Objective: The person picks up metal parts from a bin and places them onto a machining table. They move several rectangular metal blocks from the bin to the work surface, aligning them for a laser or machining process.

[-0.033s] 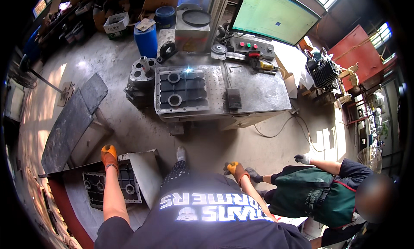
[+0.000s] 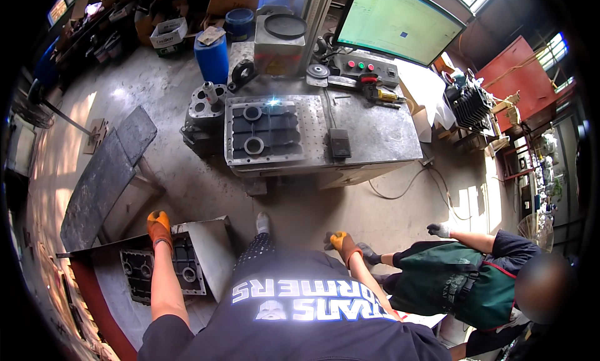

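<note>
My left hand (image 2: 159,227), in an orange work glove with dark fingertips, is closed over the upper edge of a grey sheet-metal bin (image 2: 209,245). Below that hand, partly hidden by my forearm, a ribbed cast-metal cover plate (image 2: 137,275) with round openings lies in the bin. My right hand (image 2: 341,243), gloved alike, hangs in front of my body with curled fingers and nothing visible in them. On the metal workbench (image 2: 375,136) ahead, a similar cast cover plate (image 2: 262,133) lies flat, a bright blue-white spot glowing at its far edge.
A black pedal-like box (image 2: 339,143), a yellow angle grinder (image 2: 384,95), a button panel (image 2: 362,67) and a monitor (image 2: 400,23) occupy the bench. A co-worker in a green apron (image 2: 437,280) stands at right. A cable (image 2: 412,189) crosses the floor; a blue drum (image 2: 211,58) stands behind.
</note>
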`<state>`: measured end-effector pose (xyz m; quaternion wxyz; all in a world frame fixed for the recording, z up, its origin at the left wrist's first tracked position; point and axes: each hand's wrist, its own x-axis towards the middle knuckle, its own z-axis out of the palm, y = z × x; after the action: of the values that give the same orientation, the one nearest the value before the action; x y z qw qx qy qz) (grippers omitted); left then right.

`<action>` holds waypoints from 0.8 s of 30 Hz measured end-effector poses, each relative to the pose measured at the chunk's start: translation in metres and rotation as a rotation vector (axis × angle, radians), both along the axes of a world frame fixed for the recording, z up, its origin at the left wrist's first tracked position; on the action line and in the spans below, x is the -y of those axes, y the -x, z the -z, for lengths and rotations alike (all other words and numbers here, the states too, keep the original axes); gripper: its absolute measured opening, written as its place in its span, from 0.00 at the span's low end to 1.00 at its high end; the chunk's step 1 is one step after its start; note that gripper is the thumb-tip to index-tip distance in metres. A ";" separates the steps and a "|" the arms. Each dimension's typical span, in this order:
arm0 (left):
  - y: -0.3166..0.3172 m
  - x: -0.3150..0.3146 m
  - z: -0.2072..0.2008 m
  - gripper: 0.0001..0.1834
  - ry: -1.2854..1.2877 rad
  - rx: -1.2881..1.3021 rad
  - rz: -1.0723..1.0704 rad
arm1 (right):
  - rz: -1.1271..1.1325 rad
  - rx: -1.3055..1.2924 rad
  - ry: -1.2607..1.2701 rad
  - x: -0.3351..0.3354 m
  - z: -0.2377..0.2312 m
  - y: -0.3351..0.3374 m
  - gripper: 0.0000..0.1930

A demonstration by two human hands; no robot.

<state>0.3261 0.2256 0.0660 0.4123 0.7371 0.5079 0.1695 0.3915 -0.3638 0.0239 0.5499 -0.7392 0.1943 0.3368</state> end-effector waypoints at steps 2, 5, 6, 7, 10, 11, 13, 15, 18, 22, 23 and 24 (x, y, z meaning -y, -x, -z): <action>0.002 -0.006 0.007 0.09 -0.014 -0.024 0.011 | 0.022 0.105 -0.101 -0.005 0.003 -0.025 0.12; 0.006 -0.010 0.017 0.09 0.018 0.064 -0.004 | 0.227 0.197 -0.143 -0.023 -0.009 -0.061 0.13; 0.009 -0.008 0.016 0.09 0.026 0.105 -0.013 | 0.233 0.195 -0.173 -0.031 -0.017 -0.070 0.13; 0.010 -0.006 0.016 0.09 0.033 0.154 -0.029 | 0.233 0.200 -0.205 -0.045 -0.040 -0.082 0.13; 0.012 -0.013 0.026 0.09 -0.012 0.084 0.009 | 0.186 0.228 -0.199 -0.064 -0.055 -0.098 0.13; 0.011 -0.011 0.025 0.08 -0.015 0.087 0.003 | 0.155 0.248 -0.143 -0.067 -0.054 -0.098 0.13; 0.009 -0.010 0.027 0.08 0.029 0.118 0.009 | 0.071 0.310 -0.092 -0.069 -0.054 -0.098 0.13; 0.002 -0.001 0.015 0.08 0.063 0.151 0.016 | -0.015 0.393 -0.100 -0.068 -0.058 -0.094 0.13; 0.006 -0.013 0.032 0.09 0.043 0.175 -0.029 | 0.079 0.503 -0.122 -0.068 -0.077 -0.090 0.13; 0.008 -0.012 0.031 0.08 0.164 0.209 -0.041 | 0.020 0.642 -0.323 -0.046 -0.169 -0.103 0.16; 0.006 -0.008 0.021 0.08 0.168 0.199 -0.051 | 0.013 0.730 -0.401 -0.049 -0.212 -0.102 0.16; 0.008 -0.012 0.020 0.07 0.087 0.074 0.003 | 0.045 0.895 -0.503 -0.065 -0.281 -0.094 0.15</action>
<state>0.3184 0.2379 0.0458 0.4629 0.7123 0.4981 0.1739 0.4852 -0.2985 0.3045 0.7470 -0.6516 -0.1313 0.0120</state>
